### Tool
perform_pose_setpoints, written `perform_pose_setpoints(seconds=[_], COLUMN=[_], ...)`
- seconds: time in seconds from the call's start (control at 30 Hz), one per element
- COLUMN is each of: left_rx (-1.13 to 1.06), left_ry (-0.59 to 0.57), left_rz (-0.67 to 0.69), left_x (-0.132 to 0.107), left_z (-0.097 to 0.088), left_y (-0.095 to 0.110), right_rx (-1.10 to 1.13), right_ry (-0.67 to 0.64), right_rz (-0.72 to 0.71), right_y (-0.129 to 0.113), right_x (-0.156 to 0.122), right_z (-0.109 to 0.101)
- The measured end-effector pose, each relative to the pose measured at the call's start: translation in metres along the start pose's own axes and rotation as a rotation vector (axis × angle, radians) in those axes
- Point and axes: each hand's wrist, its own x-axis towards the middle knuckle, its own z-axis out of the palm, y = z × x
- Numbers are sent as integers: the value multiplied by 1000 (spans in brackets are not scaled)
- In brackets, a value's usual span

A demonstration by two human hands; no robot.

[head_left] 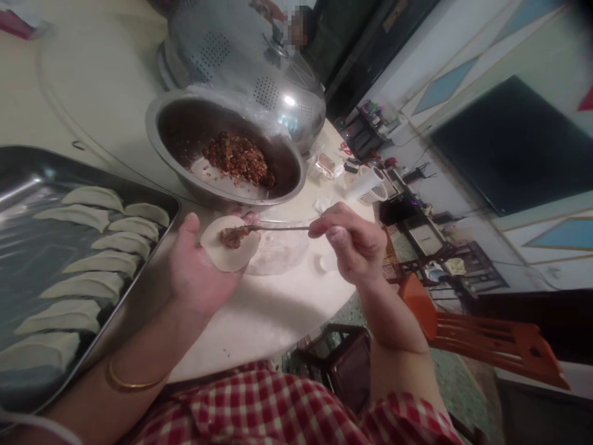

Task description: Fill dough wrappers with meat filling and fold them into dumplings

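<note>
On the open palm and fingers of my left hand [197,272] lies a round dumpling wrapper [238,259]. A lump of minced filling [233,237] sits on its middle. Between the thumb and fingers of my right hand [354,241] is the handle of a thin metal spoon [285,228], whose tip touches the filling. Just beyond my hands stands a metal bowl [155,133] with more minced filling [238,157] in it. To the left a metal tray [152,191] holds several folded dumplings [95,262].
Behind the bowl is a large perforated metal dome lid [241,52]. A white plastic basket [373,185] and a small packet [325,165] lie at the table's right. A floury patch [282,250] is under the spoon. An orange chair [491,334] stands beyond the table edge.
</note>
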Motion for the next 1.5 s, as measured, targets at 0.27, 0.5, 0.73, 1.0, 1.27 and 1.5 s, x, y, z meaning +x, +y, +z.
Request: perform_pose_setpoints(seconds=[0.27, 0.5, 0.73, 1.0, 1.27, 1.5], left_rx=[-4, -17, -34, -63, -24, -33], left_ry=[29, 45, -60, -5, -20, 11], left_rz=[8, -17, -57, -128, -103, -116], left_x=[-2, -2, 1, -3, 0, -2], left_z=[2, 2, -13, -15, -19, -15], left_y=[0, -1, 0, -2, -4, -3], right_rx=[73, -49, -391, -596, -661, -540], right_ry=[187, 319, -70, -307, -405, -268], right_rz=[81, 117, 195, 113, 226, 457], right_y=[-5, 38, 111, 120, 117, 107], right_x=[1, 46, 91, 95, 100, 103], right_z=[-3, -11, 14, 23, 36, 44])
